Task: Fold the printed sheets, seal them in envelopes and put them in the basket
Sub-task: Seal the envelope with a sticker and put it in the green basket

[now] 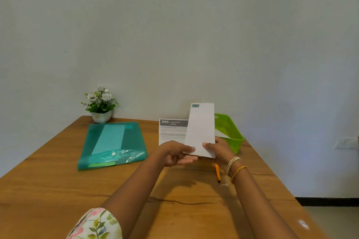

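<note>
A long white envelope (201,128) with a small teal stamp at its top stands upright above the table, held at its lower end by both hands. My left hand (175,153) pinches its lower left corner; my right hand (220,150) grips its lower right edge. Behind it a printed sheet (172,131) headed "2659" lies flat on the wooden table (58,190). The green plastic basket (232,132) stands at the table's right rear edge, partly hidden by the envelope, with a white envelope corner (221,135) showing inside.
A teal plastic folder (112,144) holding a pale sheet lies at the left middle. A small white pot of white flowers (101,103) stands at the back left by the wall. An orange pen (218,172) lies under my right wrist.
</note>
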`<move>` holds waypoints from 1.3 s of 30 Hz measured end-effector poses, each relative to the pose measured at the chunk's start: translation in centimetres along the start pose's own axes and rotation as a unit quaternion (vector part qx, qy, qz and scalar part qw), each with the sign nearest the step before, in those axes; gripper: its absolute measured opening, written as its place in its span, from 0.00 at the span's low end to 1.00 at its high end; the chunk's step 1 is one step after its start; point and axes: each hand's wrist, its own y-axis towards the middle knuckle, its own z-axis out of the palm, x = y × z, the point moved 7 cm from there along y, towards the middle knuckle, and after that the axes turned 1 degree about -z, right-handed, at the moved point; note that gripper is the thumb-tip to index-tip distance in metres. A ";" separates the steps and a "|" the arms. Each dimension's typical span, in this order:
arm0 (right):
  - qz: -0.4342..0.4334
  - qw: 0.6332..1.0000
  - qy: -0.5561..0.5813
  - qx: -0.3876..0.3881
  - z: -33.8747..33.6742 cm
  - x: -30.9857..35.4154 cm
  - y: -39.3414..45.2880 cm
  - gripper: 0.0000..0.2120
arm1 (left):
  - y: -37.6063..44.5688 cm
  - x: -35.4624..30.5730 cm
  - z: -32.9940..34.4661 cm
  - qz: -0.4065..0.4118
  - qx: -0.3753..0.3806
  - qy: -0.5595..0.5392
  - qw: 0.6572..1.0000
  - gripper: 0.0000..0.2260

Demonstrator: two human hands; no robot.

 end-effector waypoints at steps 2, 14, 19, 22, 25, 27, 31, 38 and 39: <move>0.009 1.000 -0.020 -0.012 -0.6 0.4 0.3 0.08 | 0.9 -0.9 0.7 0.034 -0.038 0.025 0.998 0.11; 0.128 0.986 -0.032 -0.104 -5.6 0.3 4.5 0.10 | 7.9 -4.8 5.4 0.102 -0.098 0.015 0.990 0.12; 0.130 0.983 -0.041 -0.121 -6.5 0.0 7.1 0.11 | 9.8 -6.3 4.8 0.134 -0.149 0.058 0.978 0.14; 0.111 0.981 -0.058 -0.149 -7.7 0.3 8.5 0.12 | 10.2 -6.6 4.8 0.152 -0.155 0.099 0.971 0.15; 0.092 0.980 -0.037 -0.175 -8.5 0.6 9.3 0.06 | 10.9 -6.1 5.0 0.168 -0.126 0.133 0.969 0.15; 0.090 0.977 0.025 -0.193 -8.9 0.2 9.5 0.09 | 11.2 -5.6 4.9 0.180 -0.109 0.152 0.966 0.16; 0.089 0.955 0.100 -0.263 -10.1 -1.5 10.0 0.14 | 11.2 -4.9 4.7 0.215 -0.095 0.189 0.953 0.20; 0.120 0.961 0.091 -0.231 -10.0 -2.5 10.3 0.16 | 11.5 -5.0 5.4 0.229 -0.068 0.224 0.945 0.21; 0.122 0.967 0.071 -0.212 -9.7 -2.4 10.3 0.16 | 11.6 -4.9 5.4 0.231 -0.071 0.232 0.942 0.21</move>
